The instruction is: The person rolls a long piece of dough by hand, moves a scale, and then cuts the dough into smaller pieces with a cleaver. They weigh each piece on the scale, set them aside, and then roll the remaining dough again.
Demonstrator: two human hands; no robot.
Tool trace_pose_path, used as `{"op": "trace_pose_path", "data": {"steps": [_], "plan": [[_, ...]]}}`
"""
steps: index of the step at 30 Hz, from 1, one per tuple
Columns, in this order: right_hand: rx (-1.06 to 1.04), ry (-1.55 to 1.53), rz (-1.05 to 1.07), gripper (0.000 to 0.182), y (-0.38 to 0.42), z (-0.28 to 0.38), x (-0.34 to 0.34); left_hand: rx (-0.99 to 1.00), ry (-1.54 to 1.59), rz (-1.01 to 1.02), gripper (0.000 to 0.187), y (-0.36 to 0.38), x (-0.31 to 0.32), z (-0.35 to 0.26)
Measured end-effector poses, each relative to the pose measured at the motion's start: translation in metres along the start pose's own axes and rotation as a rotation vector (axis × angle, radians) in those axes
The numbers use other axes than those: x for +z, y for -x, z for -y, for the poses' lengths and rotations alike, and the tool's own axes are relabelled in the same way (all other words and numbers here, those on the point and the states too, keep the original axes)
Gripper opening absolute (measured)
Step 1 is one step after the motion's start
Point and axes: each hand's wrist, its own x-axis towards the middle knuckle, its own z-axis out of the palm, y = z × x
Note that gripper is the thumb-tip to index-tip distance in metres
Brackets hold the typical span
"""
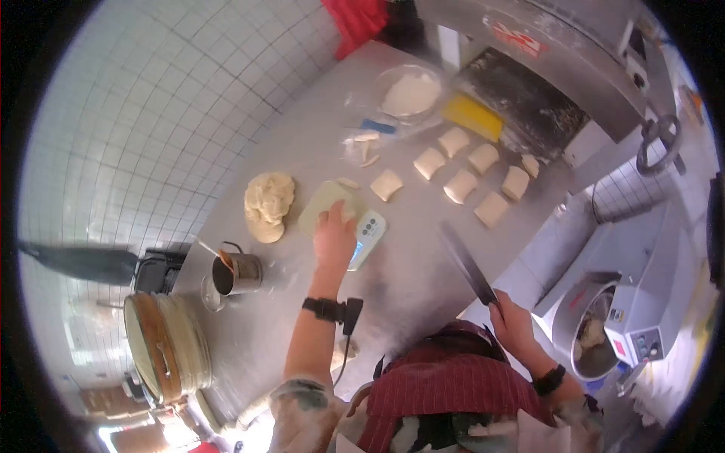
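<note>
My left hand (334,235) reaches over the pale plate of a kitchen scale (372,226), its fingers closed around a small piece of dough (348,211). In my right hand (514,325) is the handle of a large knife (466,264), its blade pointing up and away over the table edge. A big lump of dough (268,205) lies left of the scale. To the right sits a single cut dough piece (387,185), and beyond it several more dough pieces (461,186) lie in loose rows. A thin dough strip (347,183) lies at the plate's far edge.
At the back of the metal table (408,257) stand a bowl of flour (411,94) and a yellow scraper-like sheet (473,116). A metal mug (246,273) and stacked round sieves (168,347) are on the left. A machine (529,94) borders the back right; a mixer (596,332) stands right.
</note>
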Motion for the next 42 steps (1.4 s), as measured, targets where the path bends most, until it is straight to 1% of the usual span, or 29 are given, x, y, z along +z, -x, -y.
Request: {"op": "trace_pose_path", "data": {"steps": [1, 3, 5, 8, 9, 10, 12, 16, 18, 19, 21, 22, 24, 28, 30, 31, 33, 34, 36, 37, 39, 40, 42], "plan": [[0.027, -0.003, -0.002, 0.032, 0.0, 0.0, 0.0, 0.042, 0.133, -0.033, 0.049, 0.011, 0.006, -0.008], [-0.009, 0.025, -0.031, 0.032, -0.005, -0.001, 0.003, -0.205, 0.76, 0.194, 0.043, 0.04, 0.027, -0.032], [-0.006, 0.023, -0.034, 0.031, -0.007, 0.002, 0.0, -0.305, 1.178, 0.327, 0.044, 0.068, 0.056, -0.05], [-0.013, 0.025, -0.02, 0.03, -0.008, 0.01, -0.007, -0.282, 1.202, 0.335, 0.05, 0.092, 0.072, -0.068], [-0.019, 0.023, -0.002, 0.03, -0.008, 0.012, -0.009, -0.176, 0.849, 0.357, 0.057, 0.091, 0.061, -0.069], [-0.007, 0.022, 0.001, 0.03, -0.007, 0.012, -0.01, -0.18, 0.851, 0.37, 0.057, 0.091, 0.053, -0.073], [-0.106, 0.011, -0.058, 0.03, -0.005, 0.011, -0.008, 0.177, 0.278, 0.277, 0.061, 0.092, 0.043, -0.079], [-0.065, 0.057, 0.004, 0.032, -0.004, 0.021, -0.011, 0.162, 0.236, 0.344, 0.065, 0.096, 0.044, -0.083], [-0.114, 0.07, 0.084, 0.033, -0.002, 0.028, -0.014, 0.149, 0.333, 0.107, 0.057, 0.107, 0.048, -0.079], [-0.096, 0.056, 0.086, 0.033, -0.001, 0.031, -0.014, 0.154, 0.327, 0.129, 0.057, 0.111, 0.049, -0.075], [-0.156, 0.127, 0.154, 0.036, -0.001, 0.036, -0.015, 0.199, 0.416, 0.035, 0.044, 0.117, 0.051, -0.068], [-0.141, 0.112, 0.153, 0.036, -0.002, 0.039, -0.015, 0.205, 0.409, 0.054, 0.044, 0.12, 0.053, -0.063], [-0.174, 0.139, 0.215, 0.038, -0.002, 0.042, -0.015, 0.175, 0.378, 0.167, 0.036, 0.125, 0.057, -0.057], [-0.131, 0.126, 0.219, 0.041, -0.001, 0.048, -0.013, 0.157, 0.405, 0.205, 0.038, 0.123, 0.06, -0.055], [-0.14, 0.127, 0.26, 0.047, -0.001, 0.047, -0.011, 0.262, 0.385, 0.048, 0.041, 0.122, 0.063, -0.053], [-0.132, 0.121, 0.263, 0.047, -0.001, 0.047, -0.01, 0.263, 0.383, 0.058, 0.041, 0.12, 0.063, -0.054], [-0.149, 0.131, 0.281, 0.05, -0.001, 0.048, -0.011, 0.331, 0.357, 0.001, 0.041, 0.118, 0.06, -0.057], [-0.145, 0.128, 0.281, 0.05, -0.002, 0.051, -0.014, 0.333, 0.357, 0.006, 0.041, 0.117, 0.057, -0.06], [-0.105, 0.158, 0.378, 0.049, -0.004, 0.056, -0.02, 0.185, 0.403, 0.071, 0.042, 0.117, 0.052, -0.066], [-0.102, 0.159, 0.378, 0.049, -0.005, 0.056, -0.021, 0.186, 0.405, 0.073, 0.042, 0.117, 0.054, -0.063], [-0.101, 0.135, 0.389, 0.05, -0.005, 0.055, -0.021, 0.329, 0.334, 0.01, 0.041, 0.117, 0.06, -0.055], [-0.1, 0.135, 0.389, 0.05, -0.006, 0.056, -0.021, 0.328, 0.335, 0.011, 0.041, 0.117, 0.06, -0.054], [-0.086, 0.127, 0.415, 0.05, -0.009, 0.059, -0.021, 0.28, 0.372, 0.105, 0.037, 0.12, 0.059, -0.054]]}}
